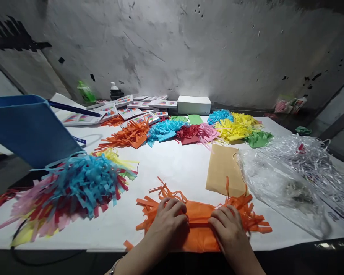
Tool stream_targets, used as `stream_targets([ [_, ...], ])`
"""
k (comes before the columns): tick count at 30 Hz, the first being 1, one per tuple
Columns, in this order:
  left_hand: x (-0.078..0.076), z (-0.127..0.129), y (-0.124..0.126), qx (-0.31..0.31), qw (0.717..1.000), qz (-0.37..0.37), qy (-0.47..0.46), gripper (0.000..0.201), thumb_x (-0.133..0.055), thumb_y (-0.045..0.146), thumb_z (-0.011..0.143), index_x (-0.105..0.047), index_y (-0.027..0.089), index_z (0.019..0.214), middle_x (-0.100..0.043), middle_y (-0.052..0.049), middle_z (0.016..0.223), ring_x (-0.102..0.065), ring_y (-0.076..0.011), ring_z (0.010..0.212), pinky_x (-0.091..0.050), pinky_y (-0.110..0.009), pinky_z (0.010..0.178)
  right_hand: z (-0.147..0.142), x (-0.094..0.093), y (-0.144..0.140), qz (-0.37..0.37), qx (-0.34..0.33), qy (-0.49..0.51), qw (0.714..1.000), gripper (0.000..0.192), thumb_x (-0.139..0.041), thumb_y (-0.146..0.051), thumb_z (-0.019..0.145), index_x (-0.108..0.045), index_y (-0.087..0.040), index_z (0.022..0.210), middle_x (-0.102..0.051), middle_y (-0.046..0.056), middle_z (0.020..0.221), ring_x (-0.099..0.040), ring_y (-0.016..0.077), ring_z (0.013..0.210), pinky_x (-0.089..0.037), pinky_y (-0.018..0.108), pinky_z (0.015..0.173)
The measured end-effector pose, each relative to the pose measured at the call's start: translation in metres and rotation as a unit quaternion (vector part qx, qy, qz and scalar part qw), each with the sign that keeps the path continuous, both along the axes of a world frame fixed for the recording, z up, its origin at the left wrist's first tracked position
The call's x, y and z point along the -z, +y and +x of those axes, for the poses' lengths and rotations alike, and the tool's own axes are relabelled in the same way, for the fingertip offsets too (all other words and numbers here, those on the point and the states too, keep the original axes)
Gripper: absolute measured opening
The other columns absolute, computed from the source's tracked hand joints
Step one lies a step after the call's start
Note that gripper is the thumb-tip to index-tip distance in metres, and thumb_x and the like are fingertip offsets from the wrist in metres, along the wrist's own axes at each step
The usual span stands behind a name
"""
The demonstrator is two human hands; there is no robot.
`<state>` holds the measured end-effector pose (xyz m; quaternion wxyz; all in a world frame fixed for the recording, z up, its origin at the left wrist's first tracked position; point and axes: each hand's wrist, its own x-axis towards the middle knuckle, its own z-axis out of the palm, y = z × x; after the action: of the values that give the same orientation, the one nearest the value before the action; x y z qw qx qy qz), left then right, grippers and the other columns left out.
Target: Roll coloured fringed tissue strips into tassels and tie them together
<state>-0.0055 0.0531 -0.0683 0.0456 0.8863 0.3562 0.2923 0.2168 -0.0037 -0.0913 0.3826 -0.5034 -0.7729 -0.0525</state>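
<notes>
Orange tissue paper with cut fringes on both ends lies at the front edge of the white table, a narrow raised fold running across its middle. My left hand has its fingers curled onto the paper at the left end of that fold. At the right end, my right hand grips the same fold with bent fingers. Both thumbs are mostly hidden. Loose orange strips spread out past my right hand, and others past my left.
A heap of colored fringed tissue lies left beside a blue box. Brown cardboard, a clear plastic bag and silvery strips are on the right. Behind are fringed bundles, printed packs and a white box.
</notes>
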Motion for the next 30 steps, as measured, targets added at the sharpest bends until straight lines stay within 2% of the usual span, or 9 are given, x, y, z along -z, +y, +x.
stream_targets([
  [5,-0.013,0.013,-0.005,-0.117,0.986,-0.079,0.085,0.011,-0.063,0.011,0.083,-0.068,0.017,0.075,-0.069,-0.005,0.096,-0.059,-0.0247,0.095,-0.037,-0.047,0.092,-0.009,-0.004,0.002,-0.050,0.094,0.030,0.994,0.026,-0.040,-0.019,0.100,-0.057,-0.022,0.079,-0.063,0.002,0.089,-0.056,0.0221,0.089,-0.030,0.050,0.101],
  [8,-0.021,0.022,-0.003,-0.141,0.974,-0.117,0.131,0.009,-0.062,0.012,0.082,-0.070,0.015,0.078,-0.068,-0.008,0.097,-0.060,-0.0275,0.098,-0.038,-0.050,0.091,-0.016,-0.011,0.005,-0.048,0.145,0.016,0.988,0.021,-0.045,-0.015,0.094,-0.056,-0.022,0.078,-0.062,0.004,0.087,-0.056,0.0242,0.087,-0.031,0.052,0.098],
  [10,-0.022,0.024,-0.002,-0.142,0.971,-0.122,0.146,0.009,-0.062,0.014,0.082,-0.070,0.016,0.079,-0.068,-0.008,0.098,-0.059,-0.0285,0.099,-0.039,-0.051,0.091,-0.019,-0.014,0.006,-0.024,0.136,0.002,0.990,0.020,-0.046,-0.010,0.091,-0.060,-0.023,0.086,-0.064,0.005,0.092,-0.056,0.0246,0.090,-0.029,0.051,0.100],
  [12,-0.019,0.023,0.000,-0.144,0.972,-0.108,0.149,0.009,-0.062,0.013,0.083,-0.070,0.016,0.080,-0.068,-0.008,0.097,-0.059,-0.0281,0.097,-0.039,-0.050,0.089,-0.020,-0.014,0.008,-0.008,0.077,-0.018,0.997,0.021,-0.048,-0.008,0.090,-0.061,-0.024,0.090,-0.064,0.003,0.091,-0.055,0.0227,0.091,-0.027,0.049,0.102],
  [15,-0.010,0.017,0.003,-0.110,0.986,-0.045,0.116,0.009,-0.066,0.011,0.082,-0.068,0.019,0.078,-0.067,-0.005,0.094,-0.058,-0.0244,0.092,-0.038,-0.047,0.089,-0.019,-0.011,0.010,0.001,-0.002,-0.040,0.999,0.020,-0.051,-0.009,0.091,-0.059,-0.024,0.081,-0.062,-0.001,0.077,-0.054,0.0191,0.083,-0.025,0.044,0.101],
  [20,0.001,0.010,0.009,0.018,0.996,0.080,0.037,0.013,-0.073,0.018,0.083,-0.066,0.023,0.073,-0.065,-0.001,0.096,-0.054,-0.0217,0.095,-0.032,-0.047,0.100,-0.021,-0.011,0.014,0.003,0.003,-0.035,0.999,0.019,-0.051,-0.013,0.093,-0.057,-0.022,0.077,-0.059,-0.001,0.074,-0.051,0.0180,0.077,-0.026,0.042,0.095],
  [23,0.003,0.012,0.011,0.041,0.994,0.100,0.035,0.013,-0.072,0.020,0.086,-0.065,0.022,0.075,-0.064,0.000,0.091,-0.054,-0.0202,0.092,-0.033,-0.045,0.103,-0.028,-0.011,0.015,0.004,-0.004,-0.030,1.000,0.018,-0.049,-0.017,0.096,-0.058,-0.022,0.082,-0.062,-0.001,0.079,-0.052,0.0181,0.079,-0.026,0.041,0.095],
  [27,0.007,0.014,0.012,0.051,0.991,0.110,0.053,0.015,-0.073,0.020,0.086,-0.063,0.020,0.076,-0.064,0.001,0.086,-0.053,-0.0192,0.087,-0.035,-0.042,0.101,-0.035,-0.009,0.018,0.026,-0.025,-0.021,0.999,0.035,-0.035,-0.016,0.102,-0.055,-0.021,0.074,-0.058,-0.001,0.072,-0.048,0.0161,0.072,-0.029,0.037,0.090],
  [30,0.010,0.012,0.013,0.045,0.991,0.107,0.061,0.015,-0.073,0.019,0.086,-0.063,0.020,0.076,-0.063,0.002,0.083,-0.052,-0.0179,0.083,-0.035,-0.040,0.098,-0.025,-0.009,0.015,0.027,-0.036,-0.005,0.999,0.034,-0.040,-0.023,0.104,-0.058,-0.022,0.074,-0.059,-0.002,0.072,-0.050,0.0151,0.072,-0.030,0.036,0.092],
])
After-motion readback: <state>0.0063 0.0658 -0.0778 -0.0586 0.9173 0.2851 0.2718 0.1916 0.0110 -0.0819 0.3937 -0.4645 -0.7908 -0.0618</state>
